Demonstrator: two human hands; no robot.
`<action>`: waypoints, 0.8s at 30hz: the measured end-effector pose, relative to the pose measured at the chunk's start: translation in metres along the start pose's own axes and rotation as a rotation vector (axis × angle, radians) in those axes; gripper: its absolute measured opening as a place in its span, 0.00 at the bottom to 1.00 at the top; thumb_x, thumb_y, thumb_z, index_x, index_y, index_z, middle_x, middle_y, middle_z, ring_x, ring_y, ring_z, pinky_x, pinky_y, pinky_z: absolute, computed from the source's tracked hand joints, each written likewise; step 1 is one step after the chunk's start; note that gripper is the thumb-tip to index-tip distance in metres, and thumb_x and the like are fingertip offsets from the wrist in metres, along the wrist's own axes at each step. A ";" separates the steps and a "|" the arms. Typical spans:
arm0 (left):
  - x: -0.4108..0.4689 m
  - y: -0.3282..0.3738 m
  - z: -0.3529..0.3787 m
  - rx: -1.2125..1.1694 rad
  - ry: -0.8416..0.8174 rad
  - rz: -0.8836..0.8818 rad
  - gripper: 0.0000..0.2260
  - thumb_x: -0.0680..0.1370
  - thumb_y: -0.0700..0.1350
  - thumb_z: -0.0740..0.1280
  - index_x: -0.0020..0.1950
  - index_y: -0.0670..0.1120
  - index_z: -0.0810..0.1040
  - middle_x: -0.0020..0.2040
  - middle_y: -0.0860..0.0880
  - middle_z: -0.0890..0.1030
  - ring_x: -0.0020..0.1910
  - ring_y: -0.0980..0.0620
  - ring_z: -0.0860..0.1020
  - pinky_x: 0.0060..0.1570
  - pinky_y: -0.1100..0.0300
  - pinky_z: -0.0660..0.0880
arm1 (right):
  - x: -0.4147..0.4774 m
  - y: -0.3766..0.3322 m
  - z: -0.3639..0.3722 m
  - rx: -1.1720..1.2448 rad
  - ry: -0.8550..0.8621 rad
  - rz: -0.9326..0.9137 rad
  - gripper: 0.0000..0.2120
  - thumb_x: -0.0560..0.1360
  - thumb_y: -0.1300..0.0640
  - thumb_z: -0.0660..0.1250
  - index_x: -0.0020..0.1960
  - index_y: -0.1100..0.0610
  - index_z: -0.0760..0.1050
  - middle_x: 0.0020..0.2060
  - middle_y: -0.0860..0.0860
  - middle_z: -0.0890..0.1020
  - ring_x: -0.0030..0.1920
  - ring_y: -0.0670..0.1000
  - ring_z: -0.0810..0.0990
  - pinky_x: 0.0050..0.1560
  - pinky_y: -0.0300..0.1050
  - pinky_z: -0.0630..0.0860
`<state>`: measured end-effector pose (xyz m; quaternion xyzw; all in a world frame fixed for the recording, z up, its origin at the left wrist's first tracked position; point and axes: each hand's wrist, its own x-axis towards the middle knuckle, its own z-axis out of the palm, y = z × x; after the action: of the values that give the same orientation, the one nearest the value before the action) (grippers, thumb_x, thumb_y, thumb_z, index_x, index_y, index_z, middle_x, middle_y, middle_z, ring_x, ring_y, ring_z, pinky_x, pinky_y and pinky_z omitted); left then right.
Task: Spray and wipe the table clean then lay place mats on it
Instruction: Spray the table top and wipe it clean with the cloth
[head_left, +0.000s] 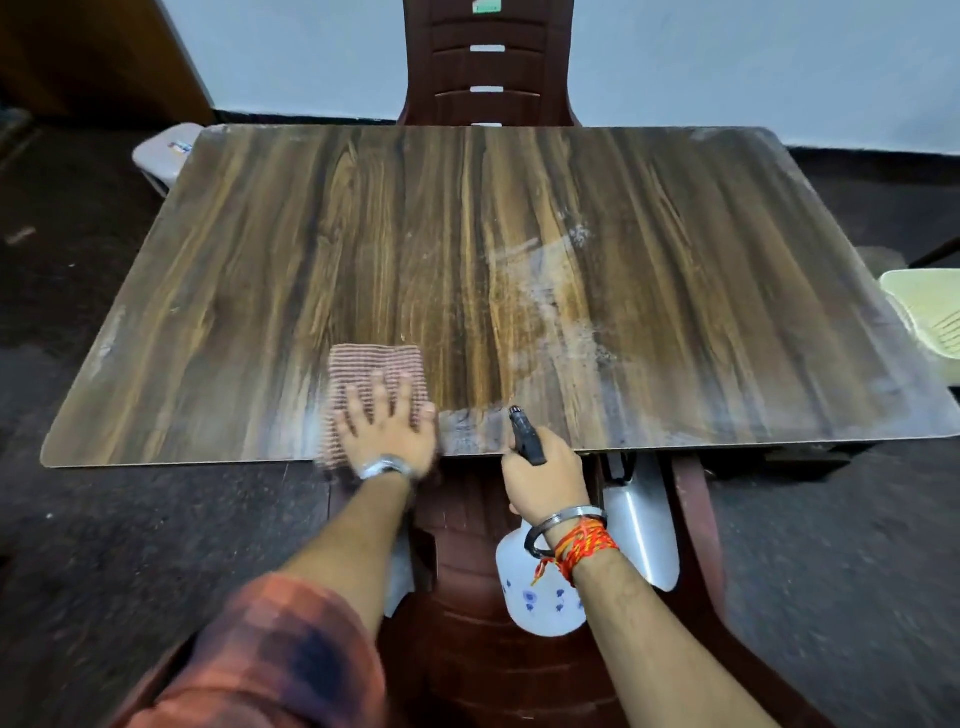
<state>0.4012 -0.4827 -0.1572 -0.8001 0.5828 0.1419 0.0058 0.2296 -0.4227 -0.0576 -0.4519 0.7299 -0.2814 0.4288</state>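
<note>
Wood-grain table, cloth under flat left grip, spray bottle in curled right grip.

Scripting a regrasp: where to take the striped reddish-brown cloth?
Pinch the far edge of the striped reddish-brown cloth, coming from above on the far side: it lies flat on the wooden table, and the left hand presses flat on its near half.

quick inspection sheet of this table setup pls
surface: wooden table, whitish smear on its right half
job's things: striped cloth at the near edge; spray bottle held off the near edge; place mats not seen
clutter: nothing seen
hands: left hand presses flat on the cloth; right hand grips the spray bottle
cables: nothing seen
surroundings: brown chair beyond the table, second chair below the arms; pale basket at right
</note>
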 end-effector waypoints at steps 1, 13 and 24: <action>-0.009 0.025 0.007 0.012 -0.004 0.087 0.28 0.78 0.64 0.41 0.78 0.61 0.46 0.80 0.53 0.43 0.77 0.41 0.43 0.73 0.40 0.40 | 0.000 0.003 -0.002 -0.012 0.013 0.006 0.07 0.65 0.55 0.61 0.36 0.59 0.69 0.31 0.57 0.75 0.36 0.65 0.78 0.40 0.61 0.80; -0.060 0.159 0.042 0.065 -0.172 0.605 0.27 0.75 0.59 0.46 0.75 0.60 0.62 0.79 0.53 0.54 0.77 0.41 0.51 0.73 0.39 0.45 | 0.018 0.022 -0.076 -0.123 0.171 -0.032 0.03 0.71 0.63 0.64 0.40 0.63 0.72 0.32 0.54 0.73 0.33 0.54 0.68 0.32 0.44 0.64; -0.088 0.220 0.050 -0.089 -0.133 0.125 0.25 0.80 0.62 0.46 0.77 0.64 0.45 0.79 0.56 0.39 0.76 0.44 0.36 0.71 0.42 0.33 | 0.077 0.028 -0.158 -0.091 0.056 -0.095 0.08 0.70 0.61 0.64 0.33 0.62 0.74 0.29 0.57 0.75 0.32 0.58 0.70 0.34 0.46 0.68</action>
<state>0.1598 -0.4632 -0.1499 -0.7506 0.6229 0.2205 0.0002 0.0615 -0.4758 -0.0338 -0.4969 0.7314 -0.2805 0.3735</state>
